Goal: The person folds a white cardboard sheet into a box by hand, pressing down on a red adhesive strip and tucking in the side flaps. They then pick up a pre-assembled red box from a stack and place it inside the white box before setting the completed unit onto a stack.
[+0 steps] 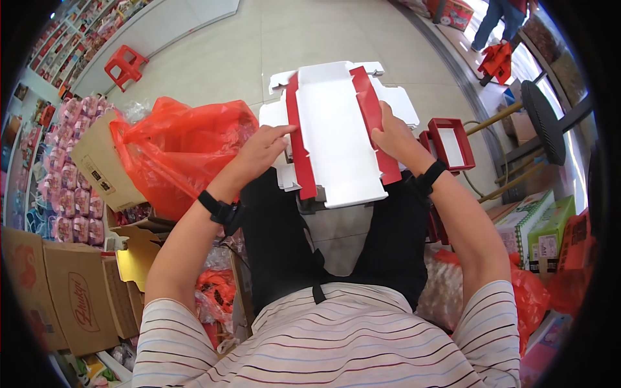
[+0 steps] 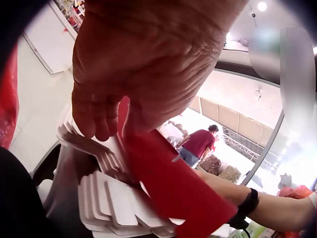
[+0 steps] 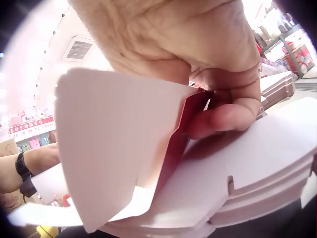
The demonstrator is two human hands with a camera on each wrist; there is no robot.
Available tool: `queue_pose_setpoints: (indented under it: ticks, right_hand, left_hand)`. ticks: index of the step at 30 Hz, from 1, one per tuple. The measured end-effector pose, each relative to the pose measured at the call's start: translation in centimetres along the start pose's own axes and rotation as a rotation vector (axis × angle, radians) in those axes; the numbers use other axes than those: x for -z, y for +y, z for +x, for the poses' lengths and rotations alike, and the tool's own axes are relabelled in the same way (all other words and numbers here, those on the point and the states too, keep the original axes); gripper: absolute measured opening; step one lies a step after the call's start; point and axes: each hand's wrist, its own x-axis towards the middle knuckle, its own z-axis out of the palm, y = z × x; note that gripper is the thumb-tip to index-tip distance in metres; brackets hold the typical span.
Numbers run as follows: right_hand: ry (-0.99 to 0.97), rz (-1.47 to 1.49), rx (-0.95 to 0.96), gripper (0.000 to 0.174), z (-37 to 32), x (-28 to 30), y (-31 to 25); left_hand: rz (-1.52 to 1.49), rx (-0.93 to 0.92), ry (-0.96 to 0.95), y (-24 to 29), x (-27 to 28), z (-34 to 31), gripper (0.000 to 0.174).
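A white-and-red die-cut box blank (image 1: 336,129) lies across the seated person's lap. It looks like light, thin card, stiff but easily creased, best held by its red side flaps (image 1: 301,149). The left hand (image 1: 259,152) pinches the nine o'clock flap, the right hand (image 1: 391,136) the three o'clock one.

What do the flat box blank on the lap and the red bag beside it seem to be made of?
Box blank: likely thin paperboard, matte white with red side panels; die-cut tabs, crisp folds. Red bag: seemingly thin plastic film, glossy, crinkled, slightly translucent.
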Motion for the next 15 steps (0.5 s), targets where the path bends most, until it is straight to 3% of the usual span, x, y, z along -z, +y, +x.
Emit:
queue_pose_setpoints:
  ticks: [1, 4, 7, 10, 12, 15]
  right_hand:
    - [-0.006, -0.009, -0.006, 0.071, -0.1, 0.0, -0.1]
    - [-0.008, -0.02, 0.023, 0.066, -0.4, 0.0, -0.3]
    - [0.009, 0.023, 0.115, 0.053, -0.5, 0.1, 0.4]
    - [-0.031, 0.097, 0.124, 0.035, -0.2, 0.0, 0.7]
    - [-0.096, 0.113, 0.082, 0.024, -0.4, 0.4, 0.0]
    - [-0.161, 0.043, 0.165, 0.03, 0.6, 0.3, 1.2]
  left_hand:
    - [-0.103, 0.112, -0.065, 1.1, -0.2, 0.5, 0.041]
    - [-0.037, 0.152, -0.016, 2.8, -1.6, 2.0, 0.041]
    - [-0.232, 0.481, -0.189, 5.0, -0.5, 4.0, 0.042]
    - [-0.3, 0.38, -0.26, 5.1, -0.6, 5.0, 0.044]
    - [-0.202, 0.42, -0.388, 6.3, -0.2, 5.7, 0.051]
    - [0.016, 0.437, -0.556, 7.4, 0.8, 6.8, 0.065]
